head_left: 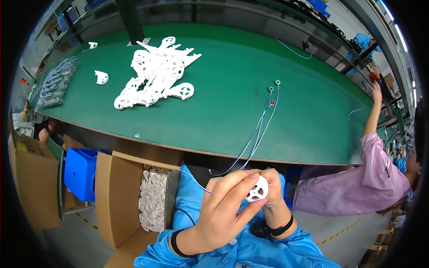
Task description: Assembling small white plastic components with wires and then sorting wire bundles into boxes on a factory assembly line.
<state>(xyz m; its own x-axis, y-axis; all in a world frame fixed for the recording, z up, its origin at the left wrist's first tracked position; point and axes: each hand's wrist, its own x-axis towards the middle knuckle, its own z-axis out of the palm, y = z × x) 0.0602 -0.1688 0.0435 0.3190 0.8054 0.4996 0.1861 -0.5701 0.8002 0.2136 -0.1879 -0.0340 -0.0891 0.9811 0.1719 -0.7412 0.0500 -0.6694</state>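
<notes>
In front of my body, below the table's near edge, both hands grip one white plastic part with a round spoked end (257, 189). My left hand (228, 203) closes on it from the left, fingers over its upper side and thumb below. My right hand (273, 187) holds its right side; some of those fingers are hidden behind it. Thin blue and white wires (259, 129) run from beside my hands up onto the table. They end in two small green round pieces (271, 89) and a brown one (272, 102). Another wire (192, 176) passes left of my left hand.
A pile of white plastic parts (156, 73) lies on the green table (219, 120), with a loose piece (102, 77) beside it. Bundled wires (56, 85) lie far left. A cardboard box (109, 201) of white parts and a blue stool (80, 174) stand left. A person in pink (353, 183) works at right.
</notes>
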